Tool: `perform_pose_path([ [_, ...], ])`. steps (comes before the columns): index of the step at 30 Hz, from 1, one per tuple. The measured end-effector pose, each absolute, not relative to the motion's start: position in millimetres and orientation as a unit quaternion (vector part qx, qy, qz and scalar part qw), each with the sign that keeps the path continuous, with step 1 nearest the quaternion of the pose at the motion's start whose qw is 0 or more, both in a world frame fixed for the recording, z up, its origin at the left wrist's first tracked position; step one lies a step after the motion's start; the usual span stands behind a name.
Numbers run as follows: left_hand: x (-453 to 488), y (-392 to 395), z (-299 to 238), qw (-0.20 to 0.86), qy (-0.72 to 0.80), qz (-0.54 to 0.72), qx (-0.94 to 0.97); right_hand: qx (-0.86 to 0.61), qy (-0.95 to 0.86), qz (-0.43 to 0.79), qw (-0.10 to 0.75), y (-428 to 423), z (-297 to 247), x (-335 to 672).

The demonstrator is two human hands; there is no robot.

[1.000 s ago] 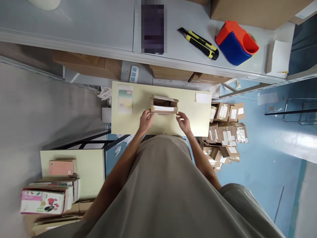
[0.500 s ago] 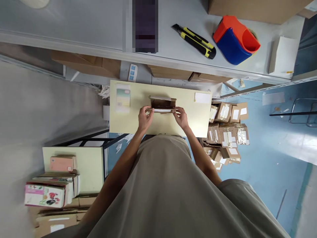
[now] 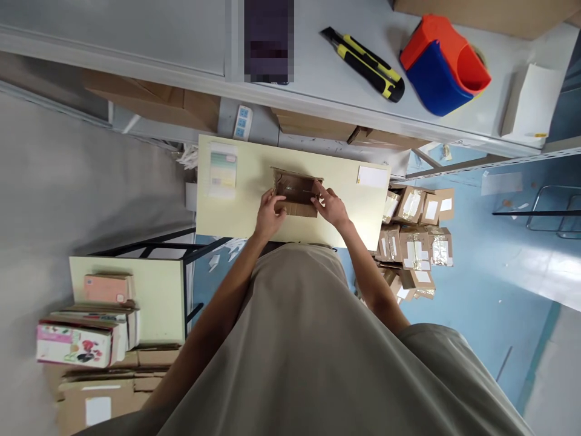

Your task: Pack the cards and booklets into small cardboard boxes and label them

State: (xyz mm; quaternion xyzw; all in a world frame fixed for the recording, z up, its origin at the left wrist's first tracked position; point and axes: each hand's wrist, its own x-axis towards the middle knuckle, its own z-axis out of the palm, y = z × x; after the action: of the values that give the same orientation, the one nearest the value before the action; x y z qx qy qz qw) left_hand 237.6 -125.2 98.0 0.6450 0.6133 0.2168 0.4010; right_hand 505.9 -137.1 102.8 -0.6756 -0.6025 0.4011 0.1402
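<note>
A small brown cardboard box (image 3: 295, 189) stands with its top open on the pale yellow table in front of me. Its near flap (image 3: 297, 209) is folded outward, towards my body. My left hand (image 3: 269, 215) is closed at the box's left near corner, the thumb reaching over the edge. At the right end, my right hand (image 3: 332, 206) grips the box's side, with fingertips on the inner side of the wall. Clear tape glints inside the box; nothing else can be made out in it.
The yellow table (image 3: 247, 212) also bears a pastel sheet (image 3: 223, 166) and a white label (image 3: 372, 176). On the grey shelf above lie a box cutter (image 3: 365, 63) and a red-blue tape dispenser (image 3: 442, 69). Taped cartons (image 3: 415, 242) are piled at right; flattened boxes (image 3: 97, 399) at lower left.
The box's near flap, earlier upright with a white label showing, is now folded outward and the inside shows more. My right hand has moved up along the right end.
</note>
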Motion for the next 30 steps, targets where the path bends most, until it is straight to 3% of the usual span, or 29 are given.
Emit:
perform_pose_path([
  [9, 232, -126, 97, 0.422, 0.595, 0.213, 0.650, -0.724, -0.611, 0.321, -0.011, -104, 93, 473],
  [15, 192, -102, 81, 0.446, 0.623, 0.259, 0.587, -0.730, -0.619, 0.262, -0.123, -112, 152, 459],
  [19, 135, -64, 56, 0.404, 0.702, 0.216, 0.546, -0.752, -0.592, 0.229, -0.177, -122, 199, 441],
  [22, 93, -32, 38, 0.362, 0.744, 0.187, 0.529, -0.782, -0.566, 0.210, -0.154, -125, 221, 420],
  [25, 62, -6, 24, 0.347, 0.764, 0.167, 0.518, -0.792, -0.567, 0.214, -0.071, -121, 228, 389],
  [30, 38, 16, 14, 0.362, 0.747, 0.124, 0.543, -0.691, -0.607, 0.375, 0.118, -91, 199, 317],
])
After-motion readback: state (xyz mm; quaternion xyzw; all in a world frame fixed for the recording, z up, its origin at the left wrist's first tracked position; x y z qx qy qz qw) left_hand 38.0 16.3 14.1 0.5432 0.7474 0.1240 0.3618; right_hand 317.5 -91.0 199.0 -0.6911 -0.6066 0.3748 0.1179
